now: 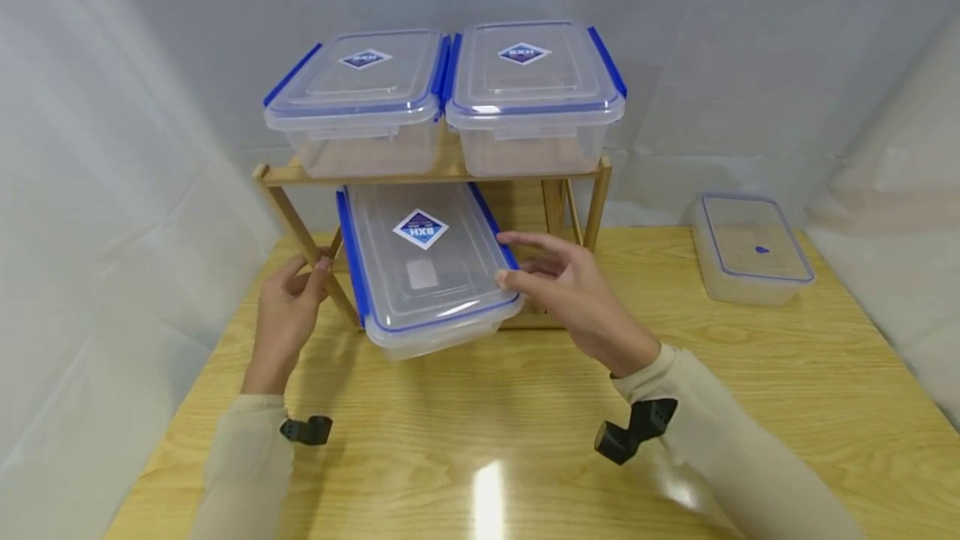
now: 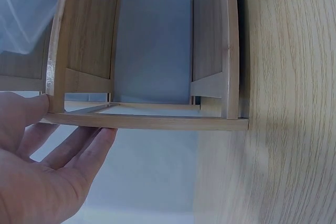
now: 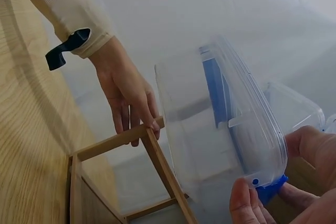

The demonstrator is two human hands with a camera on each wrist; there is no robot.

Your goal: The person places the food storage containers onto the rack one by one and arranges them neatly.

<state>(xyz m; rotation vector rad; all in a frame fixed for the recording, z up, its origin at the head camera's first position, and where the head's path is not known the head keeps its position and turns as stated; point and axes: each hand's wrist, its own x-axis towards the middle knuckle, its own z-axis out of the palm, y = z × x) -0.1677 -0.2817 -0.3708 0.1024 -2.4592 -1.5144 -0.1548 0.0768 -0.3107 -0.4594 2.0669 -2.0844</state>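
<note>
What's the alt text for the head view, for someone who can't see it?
The right hand grips a clear, lidded container angled under the upper shelf of a wooden rack, while the left hand holds the rack. Two similar containers sit on top; a separate box stands on the table, right.

Clock from head-view centre: tilted box [image 1: 431,290] at 8, box at 11 [image 1: 360,86], box at 12 [image 1: 532,94] and box at 3 [image 1: 750,252] all look like smooth translucent plastic, glossy lids, opaque blue plastic clips [image 1: 354,265] on the first three. Rack [image 1: 521,211] is smooth light wood; tabletop [image 1: 540,407] wood-grain, glossy, hard glare at 6. Backdrop [image 1: 697,90] is creased sheeting, sleeves at 4 [image 1: 720,440] and 8 matt cloth.
</note>
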